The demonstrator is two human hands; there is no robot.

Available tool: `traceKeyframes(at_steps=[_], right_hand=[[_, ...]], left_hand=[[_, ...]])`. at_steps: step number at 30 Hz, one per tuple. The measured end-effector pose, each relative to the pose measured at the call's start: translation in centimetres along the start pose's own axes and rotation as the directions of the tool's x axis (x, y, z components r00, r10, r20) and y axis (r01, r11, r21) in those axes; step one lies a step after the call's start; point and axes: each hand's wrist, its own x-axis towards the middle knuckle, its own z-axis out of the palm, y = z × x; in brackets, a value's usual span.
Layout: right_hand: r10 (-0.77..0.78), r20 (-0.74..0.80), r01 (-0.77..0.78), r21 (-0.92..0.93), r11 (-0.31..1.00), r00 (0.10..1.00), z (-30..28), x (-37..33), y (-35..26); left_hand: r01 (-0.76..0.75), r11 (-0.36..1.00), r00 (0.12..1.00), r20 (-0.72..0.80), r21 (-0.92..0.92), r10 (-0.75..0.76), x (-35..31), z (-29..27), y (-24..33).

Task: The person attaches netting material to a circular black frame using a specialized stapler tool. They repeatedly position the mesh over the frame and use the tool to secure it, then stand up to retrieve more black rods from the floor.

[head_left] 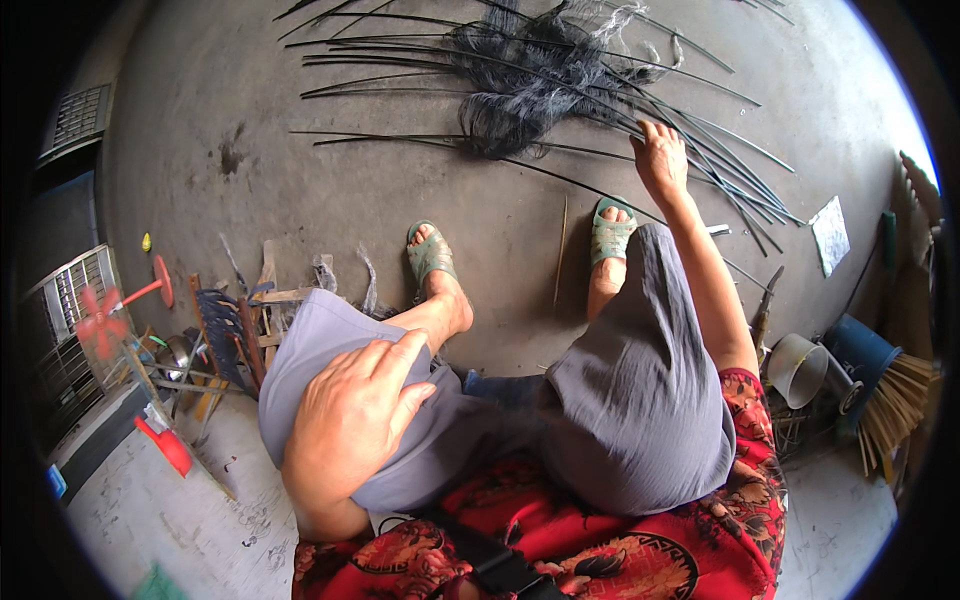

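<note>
My left hand (355,415) lies on my left knee, on the grey trousers, fingers stretched and nothing in them. Out ahead to the right, my right hand (660,158) reaches down to a spread of long thin black rods (715,165) on the floor. Its fingers are bent together at one of the rods, though the fingertips are partly hidden. Just left of that hand, a tangled heap of dark, hair-like strands (520,85) lies among the rods. Paler, clear-looking strands (645,60) trail from the heap's far right side.
A thin brown stick (561,250) lies between my sandalled feet. Wooden pieces, a red-bladed fan (102,322) and a red object (165,447) are at left. At right stand a white container (797,370), a blue bucket (858,350) and bamboo strips (895,410); a white sheet (830,237) lies beyond.
</note>
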Motion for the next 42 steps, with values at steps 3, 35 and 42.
traceKeyframes(at_steps=[3,35,42], right_hand=[[0.049,0.065,-0.037,-0.177,0.984,0.997,4.4,3.0,3.5],[-0.069,-0.166,0.141,0.471,0.871,0.984,-52.9,-44.9,-22.3],[0.417,0.094,-0.069,0.995,-0.073,0.904,-46.9,-39.8,-14.0]], left_hand=[[0.016,0.999,1.0,0.005,0.033,-0.016,1.3,-1.0,0.1],[-0.849,-0.162,0.526,-0.771,-0.503,-0.359,-32.8,12.7,-3.4],[-0.812,-0.169,0.565,-0.682,-0.558,-0.465,-30.4,20.4,-7.4]])
